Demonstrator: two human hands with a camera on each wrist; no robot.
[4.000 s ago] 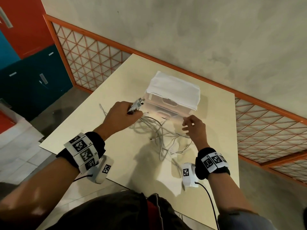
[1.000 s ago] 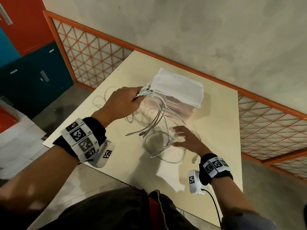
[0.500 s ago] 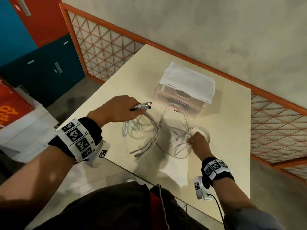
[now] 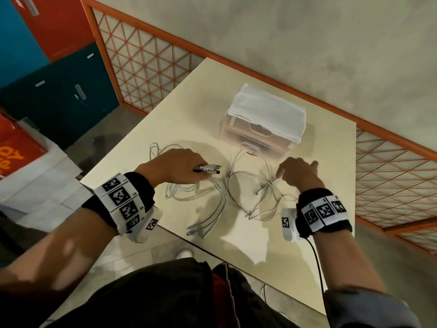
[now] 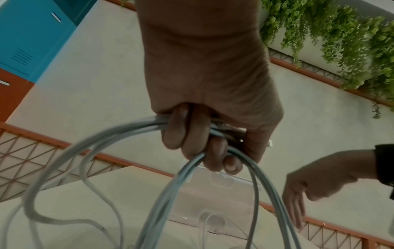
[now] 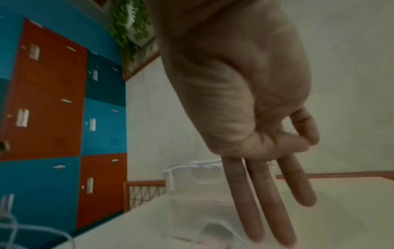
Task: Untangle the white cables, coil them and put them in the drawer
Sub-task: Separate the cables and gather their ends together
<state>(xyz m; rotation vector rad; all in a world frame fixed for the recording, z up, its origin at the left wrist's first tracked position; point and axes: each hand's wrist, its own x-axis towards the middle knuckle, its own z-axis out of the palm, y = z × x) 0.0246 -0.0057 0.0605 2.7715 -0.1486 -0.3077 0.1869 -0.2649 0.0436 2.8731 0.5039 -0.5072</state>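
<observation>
Several white cables (image 4: 250,188) lie tangled on the beige table (image 4: 170,124) in front of a clear plastic drawer unit (image 4: 257,136) with a white cloth on top. My left hand (image 4: 179,166) grips a bundle of cable ends, and their plugs (image 4: 209,168) stick out toward the right. In the left wrist view the fingers (image 5: 192,139) curl round several grey-white strands. My right hand (image 4: 298,176) hovers just right of the tangle. Its thumb and index finger (image 6: 307,134) pinch together while the other fingers stay straight. A thin strand runs up to that pinch.
The table's near edge (image 4: 212,247) is close to my body, and some cable ends (image 4: 196,230) lie next to it. An orange lattice railing (image 4: 146,62) borders the table's far sides. Blue and red lockers (image 4: 47,67) stand at the left.
My left hand came down from beside the drawer unit to just above the table, still holding the plugs. My right hand rose off the table and drew a strand up with it.
</observation>
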